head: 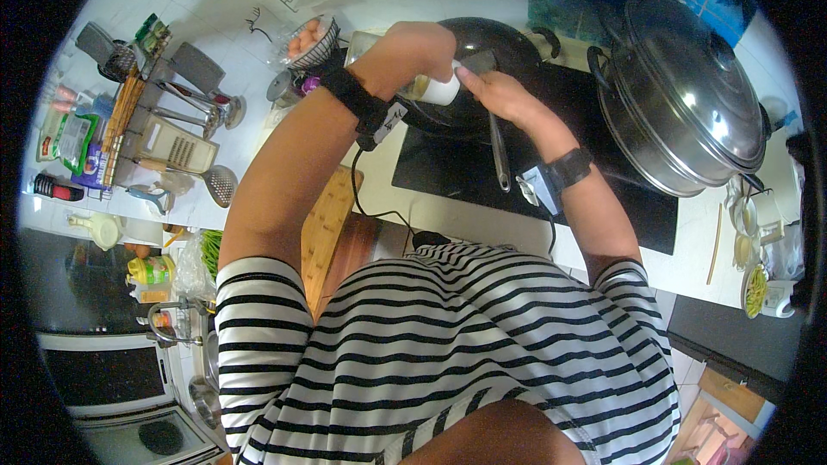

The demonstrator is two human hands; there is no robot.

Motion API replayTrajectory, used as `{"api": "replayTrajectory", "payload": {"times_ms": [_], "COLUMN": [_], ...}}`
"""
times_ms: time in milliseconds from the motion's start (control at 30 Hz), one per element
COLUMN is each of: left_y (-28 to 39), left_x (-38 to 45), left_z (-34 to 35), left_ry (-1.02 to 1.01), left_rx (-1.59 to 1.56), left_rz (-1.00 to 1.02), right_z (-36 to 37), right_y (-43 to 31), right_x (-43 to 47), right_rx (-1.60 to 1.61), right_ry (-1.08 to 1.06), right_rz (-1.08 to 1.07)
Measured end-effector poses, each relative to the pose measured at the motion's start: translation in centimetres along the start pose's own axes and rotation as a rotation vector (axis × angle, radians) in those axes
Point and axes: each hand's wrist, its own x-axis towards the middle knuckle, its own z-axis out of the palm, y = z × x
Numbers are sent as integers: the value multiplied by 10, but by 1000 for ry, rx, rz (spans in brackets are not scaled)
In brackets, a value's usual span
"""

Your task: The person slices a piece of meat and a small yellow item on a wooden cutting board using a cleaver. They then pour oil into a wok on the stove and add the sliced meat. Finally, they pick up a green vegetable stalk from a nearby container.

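Observation:
A black wok [491, 32] sits on the black glass cooktop [581, 206]. Above its left part, my left hand [417, 55] grips a white container [440, 92], held tilted on its side; what it contains cannot be made out clearly. The thumb of my right hand [501, 93] reaches the container's right end, while its other fingers are partly hidden. Beneath my right hand, a metal spatula [496, 148] lies with its blade in the wok and its handle pointing towards me.
A large lidded steel steamer pot [685, 103] stands on the right. Eggs fill a wire basket [316, 45] at the back left. Hanging utensils, including a skimmer [221, 186], line the left wall. A wooden cutting board [333, 226] lies beside my left arm, near a dangling black cable.

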Motion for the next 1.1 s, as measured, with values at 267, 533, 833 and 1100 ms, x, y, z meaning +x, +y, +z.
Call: {"api": "replayTrajectory", "payload": {"times_ms": [267,533,833,1100], "left_y": [-4,-11,-10,-6], "left_x": [0,4,8,10], "left_z": [4,6,6,6], "left_ry": [37,63,39,29], "left_rx": [9,22,27,40], "left_rz": [12,66,67,29], "right_z": [6,7,13,13], "right_y": [2,-2,7,11], "right_x": [8,8,16,18], "right_rx": [6,-5,16,36], "right_ry": [-3,-14,-4,-19], "right_rz": [-32,-29,3,1]}}
